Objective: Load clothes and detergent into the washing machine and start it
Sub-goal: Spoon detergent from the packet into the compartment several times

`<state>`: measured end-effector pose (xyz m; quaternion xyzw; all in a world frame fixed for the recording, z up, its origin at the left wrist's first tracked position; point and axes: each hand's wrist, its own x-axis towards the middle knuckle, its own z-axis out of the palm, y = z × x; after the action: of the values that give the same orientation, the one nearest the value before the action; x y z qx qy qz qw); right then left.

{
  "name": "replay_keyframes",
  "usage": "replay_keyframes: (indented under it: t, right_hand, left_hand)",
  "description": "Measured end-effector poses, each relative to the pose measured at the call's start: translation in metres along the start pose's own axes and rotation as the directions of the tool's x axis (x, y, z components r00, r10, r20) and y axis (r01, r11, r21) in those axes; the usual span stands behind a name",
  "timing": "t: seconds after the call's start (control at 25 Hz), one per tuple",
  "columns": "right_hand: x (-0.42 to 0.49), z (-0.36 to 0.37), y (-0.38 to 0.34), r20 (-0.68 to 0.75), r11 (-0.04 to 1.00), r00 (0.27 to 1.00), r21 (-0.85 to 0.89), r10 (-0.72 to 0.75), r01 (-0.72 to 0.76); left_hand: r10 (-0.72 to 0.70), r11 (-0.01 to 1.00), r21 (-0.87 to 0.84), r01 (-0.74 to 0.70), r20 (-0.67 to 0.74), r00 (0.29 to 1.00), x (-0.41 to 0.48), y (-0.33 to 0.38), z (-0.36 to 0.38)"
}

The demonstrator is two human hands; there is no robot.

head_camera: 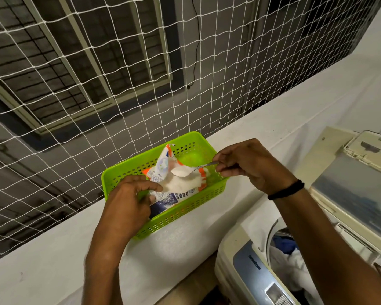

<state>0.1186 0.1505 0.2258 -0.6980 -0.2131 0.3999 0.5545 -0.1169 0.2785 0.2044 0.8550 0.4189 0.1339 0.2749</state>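
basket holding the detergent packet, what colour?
Bright lime green basket, perforated walls; head view shows it.

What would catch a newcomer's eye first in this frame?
The bright green basket on the white ledge, mid-frame, holds an open detergent packet. Over it, the right hand pinches a spoon heaped with white powder while the left hand grips the packet. At lower right, the washing machine stands open with clothes inside.

Two hands, a left hand [130, 194] and right hand [246, 166], one green basket [189, 208], one detergent packet [163, 166], one spoon [182, 171], one washing machine [246, 260], and perhaps two garments [282, 258] in it.
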Motion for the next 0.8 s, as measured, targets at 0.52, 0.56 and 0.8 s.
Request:
replay_keyframes:
  t: [0.52,0.56,0.8]
  right_hand:
    - [-0.048,-0.059,0.01,-0.165,0.991,0.986,0.122,-0.03,0.05]
    - [-0.056,-0.068,0.013,-0.198,0.989,0.98,0.138,-0.023,0.052]
    - [-0.106,-0.135,0.046,-0.427,0.973,0.899,0.233,0.092,0.011]
  left_hand:
    - [0.161,0.914,-0.302,-0.271,-0.342,0.926,-0.022,0.068,0.014]
    - [0.163,0.877,-0.377,-0.296,-0.345,0.924,-0.022,0.079,0.023]
    - [0.31,0.765,-0.538,-0.353,-0.173,0.935,-0.018,0.139,0.095]
